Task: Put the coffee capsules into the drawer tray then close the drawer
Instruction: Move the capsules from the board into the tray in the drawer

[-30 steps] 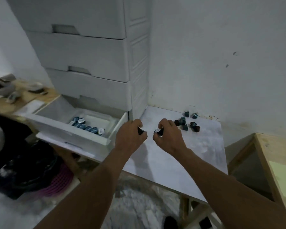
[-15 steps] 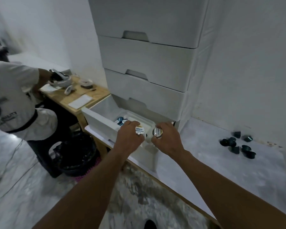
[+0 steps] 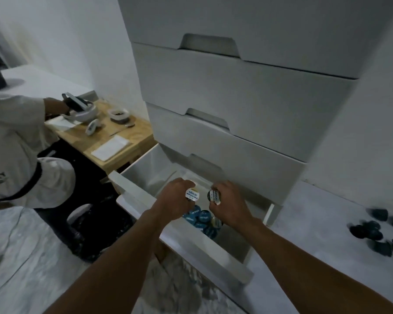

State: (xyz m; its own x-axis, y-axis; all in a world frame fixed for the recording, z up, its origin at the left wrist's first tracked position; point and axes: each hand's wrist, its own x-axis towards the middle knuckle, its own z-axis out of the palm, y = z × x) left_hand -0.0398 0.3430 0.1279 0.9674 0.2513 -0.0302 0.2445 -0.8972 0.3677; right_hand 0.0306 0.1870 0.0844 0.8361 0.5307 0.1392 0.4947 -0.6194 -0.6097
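The bottom drawer (image 3: pixel 132 189) of a white cabinet stands pulled open. Both my hands hover over its inside. My left hand (image 3: pixel 175 200) pinches a coffee capsule (image 3: pixel 192 194) with a white printed lid facing up. My right hand (image 3: pixel 227 205) pinches a second capsule (image 3: pixel 214 196), tilted on its side. Below them several blue-lidded capsules (image 3: pixel 201 219) lie in the drawer tray. More dark capsules (image 3: pixel 377 232) lie loose on the white tabletop (image 3: pixel 315 223) at the right.
Closed upper drawers (image 3: pixel 236 91) rise right above the open one. At the left another person (image 3: pixel 16 143) in a white shirt sits by a wooden side table (image 3: pixel 123 132) with a headset and papers. Marble floor (image 3: pixel 21 257) lies below.
Both hands carried their capsules from the tabletop leftward, first to the drawer's front edge, now over the tray inside it. The view swung left with them.
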